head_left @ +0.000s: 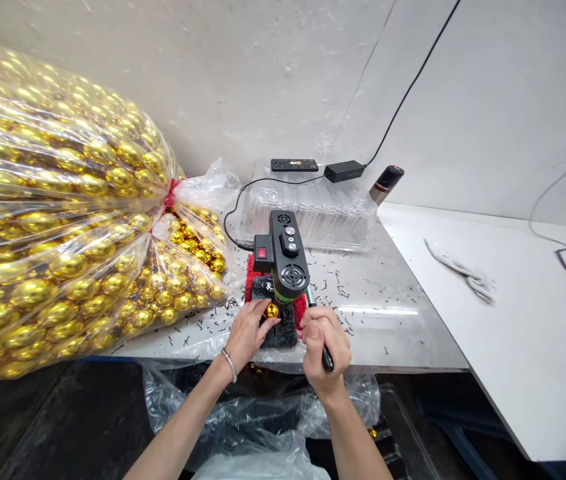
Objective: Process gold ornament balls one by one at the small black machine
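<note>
Below the head of a black machine [290, 257] with a red switch, my left hand [250, 330] pinches a small shiny gold ball [272, 311] between thumb and fingers. My right hand [327, 343] is wrapped round a black-tipped lever handle [327, 361] at the machine's right side. The machine stands on a black base [283, 331] over a red mat [301, 311]. Dark shavings are scattered around it.
Large clear bags of gold balls [63, 233] fill the left. Behind the machine sit a clear plastic tray [307, 217], a black power adapter [344, 171], a remote [293, 165] and a bottle [387, 183]. A glove [463, 272] lies on the white table [527, 333].
</note>
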Demonstrator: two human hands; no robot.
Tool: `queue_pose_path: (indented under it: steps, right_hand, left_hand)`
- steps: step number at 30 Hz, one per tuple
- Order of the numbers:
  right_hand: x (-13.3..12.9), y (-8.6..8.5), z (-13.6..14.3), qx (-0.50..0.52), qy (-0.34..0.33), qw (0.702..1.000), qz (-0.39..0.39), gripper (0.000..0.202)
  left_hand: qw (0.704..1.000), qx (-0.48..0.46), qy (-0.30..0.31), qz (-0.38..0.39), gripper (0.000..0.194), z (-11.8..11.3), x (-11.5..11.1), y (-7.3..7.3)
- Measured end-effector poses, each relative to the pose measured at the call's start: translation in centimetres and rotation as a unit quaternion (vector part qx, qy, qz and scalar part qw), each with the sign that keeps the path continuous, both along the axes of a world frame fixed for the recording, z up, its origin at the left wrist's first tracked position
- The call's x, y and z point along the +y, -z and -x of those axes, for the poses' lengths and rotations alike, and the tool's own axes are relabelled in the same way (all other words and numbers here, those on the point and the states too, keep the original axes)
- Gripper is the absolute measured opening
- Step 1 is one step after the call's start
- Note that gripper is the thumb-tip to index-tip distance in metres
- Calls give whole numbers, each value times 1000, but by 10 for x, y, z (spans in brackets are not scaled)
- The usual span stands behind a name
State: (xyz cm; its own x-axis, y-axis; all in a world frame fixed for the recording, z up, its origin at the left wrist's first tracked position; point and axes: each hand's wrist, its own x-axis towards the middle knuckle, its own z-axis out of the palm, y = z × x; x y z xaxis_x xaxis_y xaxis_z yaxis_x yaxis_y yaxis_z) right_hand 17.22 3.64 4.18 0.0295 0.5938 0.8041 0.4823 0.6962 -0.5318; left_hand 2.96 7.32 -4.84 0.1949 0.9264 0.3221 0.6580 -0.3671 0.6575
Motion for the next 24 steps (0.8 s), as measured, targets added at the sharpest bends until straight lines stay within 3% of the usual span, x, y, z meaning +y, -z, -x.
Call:
queue_pose_path:
  steps: [7,11,19,24]
  right_hand:
    - [-1,4,-3,-5,-7,1000,4,23]
    - [0,23,-5,-2,-11,1000,-1,24]
    - [12,72,-3,5,29,996,-86,27]
    - [16,77,-3,-64,17,993,-96,27]
  left_hand:
    - [998,45,-11,-52,32,-6,1,8]
    - [999,26,-10,-35,29,-7,-1,7]
    - [1000,0,-7,4,26,-8,-2,3]
    - [1000,-7,-2,-2,27,-7,-3,4]
